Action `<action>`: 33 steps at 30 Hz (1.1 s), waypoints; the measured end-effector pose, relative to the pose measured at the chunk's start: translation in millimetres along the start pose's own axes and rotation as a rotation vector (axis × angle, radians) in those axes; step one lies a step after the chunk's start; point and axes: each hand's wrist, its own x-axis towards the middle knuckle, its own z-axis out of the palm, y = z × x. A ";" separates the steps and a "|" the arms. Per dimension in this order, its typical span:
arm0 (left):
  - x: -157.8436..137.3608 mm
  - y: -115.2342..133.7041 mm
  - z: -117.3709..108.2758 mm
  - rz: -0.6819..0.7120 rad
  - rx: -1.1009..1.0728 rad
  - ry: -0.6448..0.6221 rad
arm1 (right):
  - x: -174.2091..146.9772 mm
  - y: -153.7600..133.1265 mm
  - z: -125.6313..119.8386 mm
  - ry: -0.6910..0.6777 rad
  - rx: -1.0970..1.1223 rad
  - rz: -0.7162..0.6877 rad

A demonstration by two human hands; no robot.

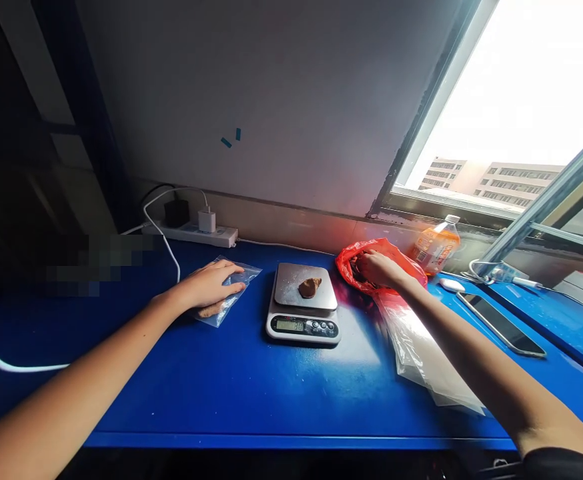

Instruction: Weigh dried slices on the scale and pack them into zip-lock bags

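Note:
My left hand [210,285] lies palm down with its fingers stretched out over a clear plastic bag [248,275] on the blue table. At the centre stands a kitchen scale [303,312] with a small lit display. A brown, irregular lump [310,287] rests on its metal plate. To the right, my right hand [379,268] reaches into an open red plastic bag [411,265]. Its fingers are hidden in there among dark brown pieces. Several flat clear plastic bags [416,360] are spread under my right forearm.
Behind the left hand, a white power strip [191,235] with a charger [206,220] runs along the wall. An orange drink bottle [436,245] stands behind the red bag. A phone [501,325] and a small white case [451,285] lie at the right, below the window.

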 end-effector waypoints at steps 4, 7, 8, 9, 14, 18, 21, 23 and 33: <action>-1.7 3.6 -2.8 0.018 0.007 -0.019 | -12.4 2.9 -7.5 0.077 0.013 0.002; -2.8 5.2 -2.1 0.031 0.001 -0.021 | -31.4 6.7 -20.4 0.180 0.090 -0.014; -2.9 5.7 -1.8 0.032 0.001 -0.022 | -39.4 7.3 -26.1 0.229 0.146 -0.017; -3.0 6.3 -1.6 0.033 0.003 -0.023 | -47.5 7.0 -32.1 0.273 0.216 -0.019; -3.7 9.5 -3.4 0.016 0.027 -0.057 | -71.6 -15.0 -56.1 0.237 0.604 -0.066; -4.2 8.1 -3.1 0.027 0.024 -0.051 | -62.6 -46.2 -55.4 0.065 0.832 -0.166; -3.2 5.1 -1.3 0.032 0.024 -0.042 | -51.4 -65.0 -46.6 -0.087 0.928 -0.185; -2.6 4.0 -0.7 0.033 0.017 -0.040 | -45.8 -74.3 -40.4 -0.106 0.924 -0.167; -0.5 3.6 0.8 0.042 0.011 -0.032 | -35.6 -73.7 -50.9 0.157 0.767 -0.201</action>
